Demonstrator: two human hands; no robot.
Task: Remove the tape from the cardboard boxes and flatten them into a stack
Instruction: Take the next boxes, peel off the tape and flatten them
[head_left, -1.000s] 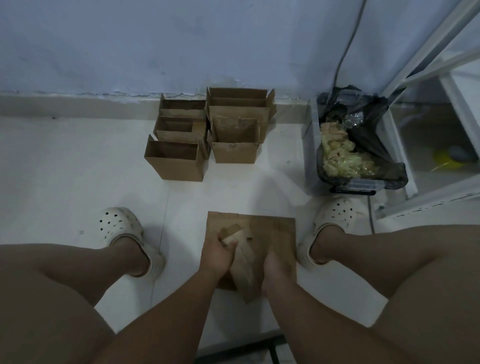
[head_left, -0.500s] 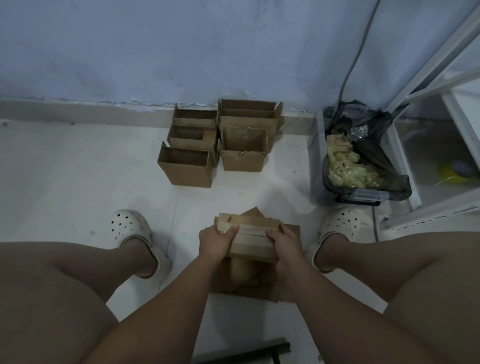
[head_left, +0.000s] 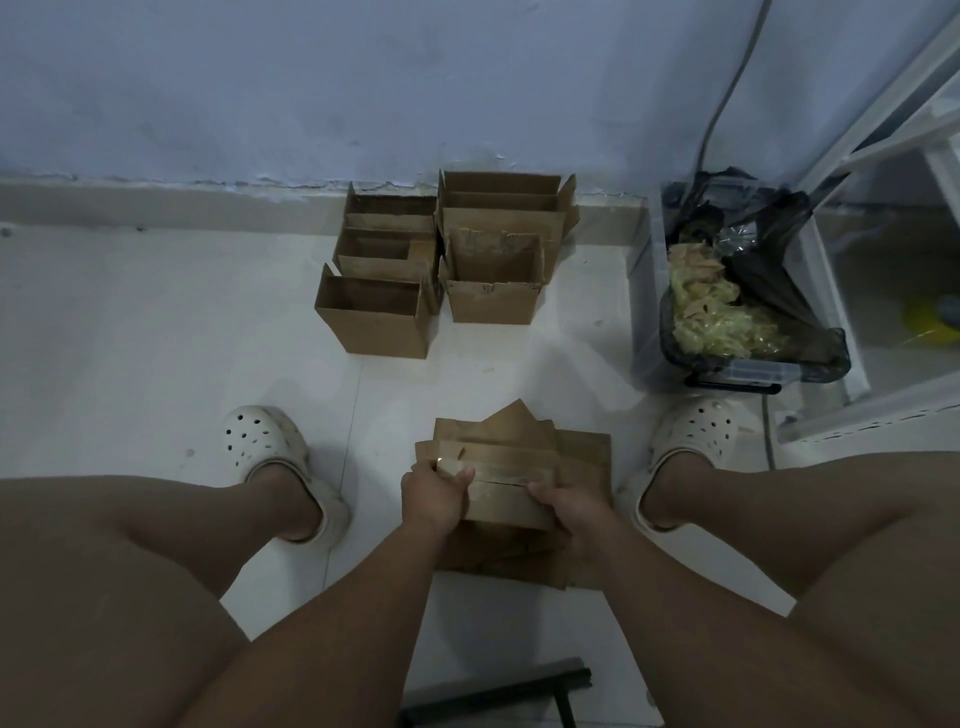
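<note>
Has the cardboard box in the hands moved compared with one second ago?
Yes. Against the flat stack on the floor, the box has come up and toward the stack's far edge; the left hand and right hand grip its ends.

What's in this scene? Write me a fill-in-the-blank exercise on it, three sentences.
1. The left hand and right hand both hold one ____.
2. The open boxes stand against the ____.
3. The bin of crumpled tape sits near the person's ____ foot.
Missing words: box; wall; right.
</note>
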